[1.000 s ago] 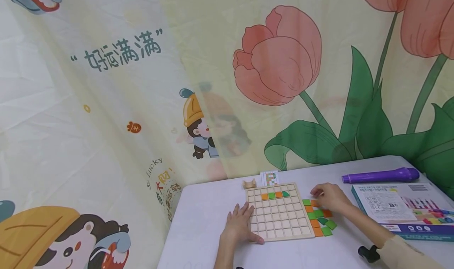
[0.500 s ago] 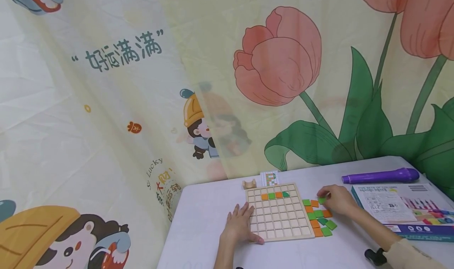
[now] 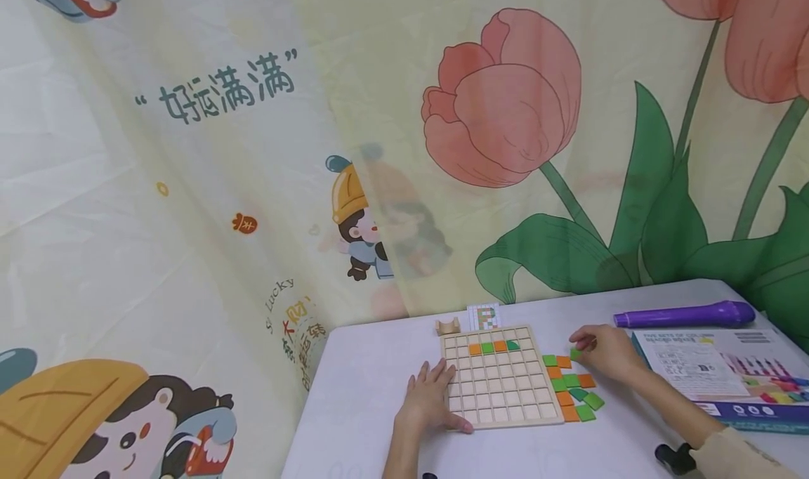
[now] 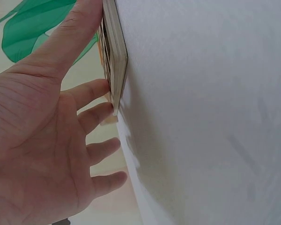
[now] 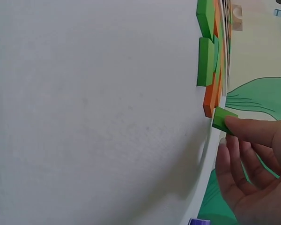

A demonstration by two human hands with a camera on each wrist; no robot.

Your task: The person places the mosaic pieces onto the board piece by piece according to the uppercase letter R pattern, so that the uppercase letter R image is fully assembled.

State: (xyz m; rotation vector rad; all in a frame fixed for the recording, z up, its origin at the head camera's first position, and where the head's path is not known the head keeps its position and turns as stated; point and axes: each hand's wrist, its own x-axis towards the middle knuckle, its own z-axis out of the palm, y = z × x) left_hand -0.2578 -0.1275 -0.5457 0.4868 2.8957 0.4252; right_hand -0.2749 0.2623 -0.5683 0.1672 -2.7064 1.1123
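Observation:
A square wooden grid board (image 3: 498,385) lies on the white table, with a short row of orange and green tiles (image 3: 487,348) in its upper part. My left hand (image 3: 422,400) rests at its left side, fingers spread, thumb along the near edge. In the left wrist view, the fingertips touch the board's side (image 4: 116,65). Right of the board, my right hand (image 3: 609,356) pinches a green square tile (image 5: 224,119) between thumb and fingers, just beyond a cluster of loose tiles (image 3: 571,381) in orange and green. Part of the pinched tile is hidden by the thumb.
Behind the board are a small wooden stand (image 3: 447,326) and a pattern card (image 3: 484,317). At the right lie a purple microphone-shaped object (image 3: 685,315) and a flat printed box (image 3: 714,373). A printed curtain (image 3: 392,114) hangs behind the table (image 3: 354,395).
My right hand has moved a little to the right of the loose tiles and now holds a green tile. My left hand stays at the board's edge. The head view shifts slightly.

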